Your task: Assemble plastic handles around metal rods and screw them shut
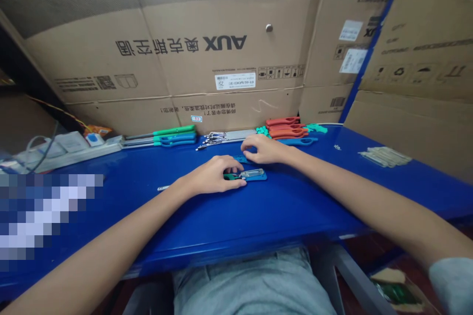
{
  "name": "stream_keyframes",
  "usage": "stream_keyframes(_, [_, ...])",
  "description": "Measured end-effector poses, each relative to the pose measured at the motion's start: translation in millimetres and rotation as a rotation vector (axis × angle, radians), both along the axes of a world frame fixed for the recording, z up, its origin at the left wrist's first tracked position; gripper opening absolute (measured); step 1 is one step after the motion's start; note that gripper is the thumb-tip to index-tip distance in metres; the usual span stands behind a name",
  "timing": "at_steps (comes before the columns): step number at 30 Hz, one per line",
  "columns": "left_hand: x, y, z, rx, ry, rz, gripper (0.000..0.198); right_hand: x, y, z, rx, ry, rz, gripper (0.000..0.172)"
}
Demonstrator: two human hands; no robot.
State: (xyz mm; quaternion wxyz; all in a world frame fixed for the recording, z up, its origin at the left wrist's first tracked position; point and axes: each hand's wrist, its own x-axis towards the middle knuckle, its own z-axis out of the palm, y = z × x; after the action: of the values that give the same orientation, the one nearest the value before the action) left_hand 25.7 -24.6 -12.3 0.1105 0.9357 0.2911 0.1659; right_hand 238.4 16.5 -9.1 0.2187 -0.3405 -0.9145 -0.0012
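The left hand point(214, 175) grips a blue plastic holder point(256, 175) on the desk point(295, 202) — the right hand point(264, 150) curls just beside it, any pinch unclear.

The bare left forearm point(111, 234) and right forearm point(351, 189) angle inward, the left hand point(212, 175) cupped palm-down, the right hand point(263, 150) arched just beyond it, fingers curled.

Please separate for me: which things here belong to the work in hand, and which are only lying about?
In the work: left hand over a blue plastic holder with a metal plate; right hand beside a small blue plastic piece.

Lying about: green- and blue-handled metal strips; orange-red plastic handles; bundled pale strips; white power strip; AUX cardboard carton.
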Motion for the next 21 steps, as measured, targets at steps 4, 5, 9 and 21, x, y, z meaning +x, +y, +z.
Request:
stream_keyframes(4, [-7.6, 3.1, 6.5, 0.01, 0.007, 0.028, 0.045, 7.9, -9.2, -2.2, -0.018, -0.095, 0.0, 0.017])
stream_keyframes(5, [-10.3, 4.7, 8.4, 0.02, 0.007, 0.035, 0.041, 8.9, -10.0, -1.5, -0.025, -0.109, -0.007, 0.017])
stream_keyframes(9, [-20.5, 11.9, 14.2, 0.072, 0.03, 0.106, 0.018, 8.8, -9.1, -1.3, -0.073, -0.156, -0.01, 0.016])
stream_keyframes(21, [-33.7, 32.2, 5.3, 0.211, 0.032, 0.249, 0.045, 7.5, -12.3, 0.2, -0.117, -0.048, -0.025, 0.035])
